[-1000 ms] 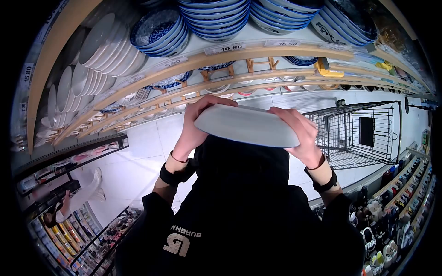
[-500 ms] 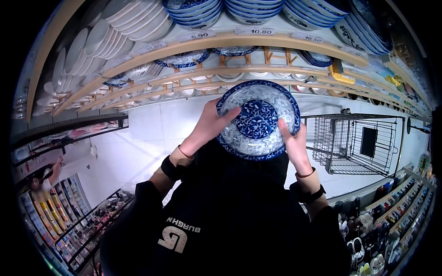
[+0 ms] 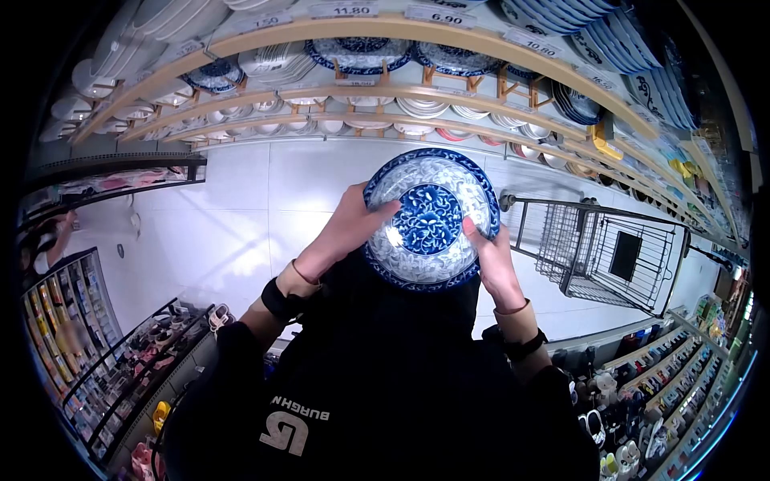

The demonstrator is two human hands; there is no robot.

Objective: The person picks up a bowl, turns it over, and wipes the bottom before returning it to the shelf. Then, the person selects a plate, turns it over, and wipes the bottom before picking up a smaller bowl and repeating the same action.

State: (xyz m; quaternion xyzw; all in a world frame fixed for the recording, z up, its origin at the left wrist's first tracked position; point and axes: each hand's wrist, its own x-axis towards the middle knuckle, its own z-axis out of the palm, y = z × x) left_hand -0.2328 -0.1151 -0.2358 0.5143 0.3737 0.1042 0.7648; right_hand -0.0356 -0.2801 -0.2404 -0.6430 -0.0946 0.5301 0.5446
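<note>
A round blue-and-white plate with a dark blue floral centre and patterned rim is held up in front of my body, its decorated face turned towards me. My left hand grips its left edge, thumb lying on the face and fingers hidden beneath. On the right edge, my right hand holds it the same way, thumb on top. Similar patterned plates stand on wooden racks on the shelf beyond.
Shelves ahead carry stacked white dishes, blue-edged bowls and price tags. A wire shopping cart stands at my right. Shoe racks fill the lower right; display racks and another person are at left.
The view has shifted, so shelves and cart sit differently in frame. The plate and both hands appear slightly further left and lower. Both hands keep their hold on the plate.
</note>
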